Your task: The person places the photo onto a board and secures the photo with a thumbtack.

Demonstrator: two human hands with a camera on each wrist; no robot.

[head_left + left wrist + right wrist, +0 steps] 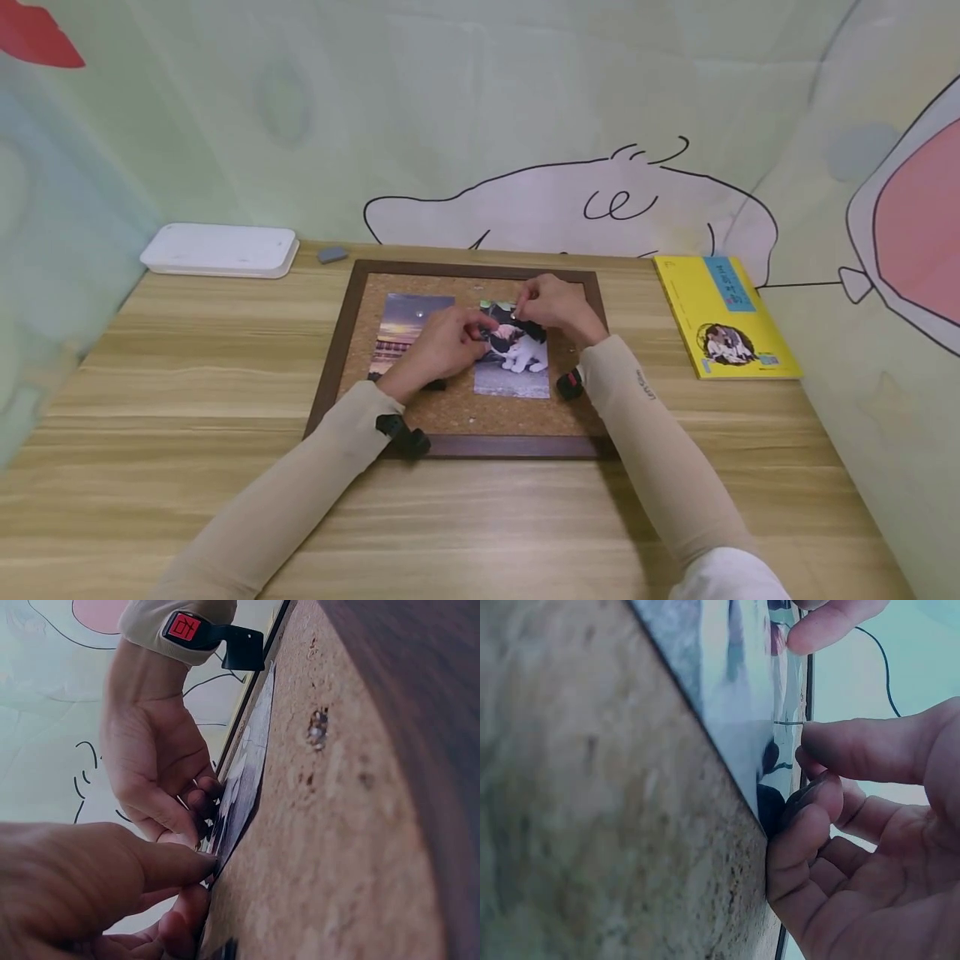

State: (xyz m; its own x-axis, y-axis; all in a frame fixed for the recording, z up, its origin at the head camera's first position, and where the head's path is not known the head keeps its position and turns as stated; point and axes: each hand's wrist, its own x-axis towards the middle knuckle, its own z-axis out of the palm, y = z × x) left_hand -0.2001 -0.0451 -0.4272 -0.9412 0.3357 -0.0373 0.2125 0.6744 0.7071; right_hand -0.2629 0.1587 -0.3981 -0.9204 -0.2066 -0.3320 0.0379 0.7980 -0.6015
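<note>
A photo of a black-and-white cat [517, 379] lies on a framed corkboard [435, 417]. At its top edge my right hand [553, 302] pinches a thumbtack, whose thin metal needle [789, 722] shows beside the thumb in the right wrist view, pointing toward the photo. The tack's head is mostly hidden by the fingers. My left hand [442, 343] holds the cat photo's left edge with thumb and index finger. Left of it is a sunset photo [397, 329], partly covered by that hand, with a tack [420, 314] near its top.
A white case [221, 250] lies at the table's back left, with a small grey block [332, 254] beside it. On the right lies a yellow book [723, 321]. A printed fabric backdrop [480, 100] rises behind the wooden table [510, 525].
</note>
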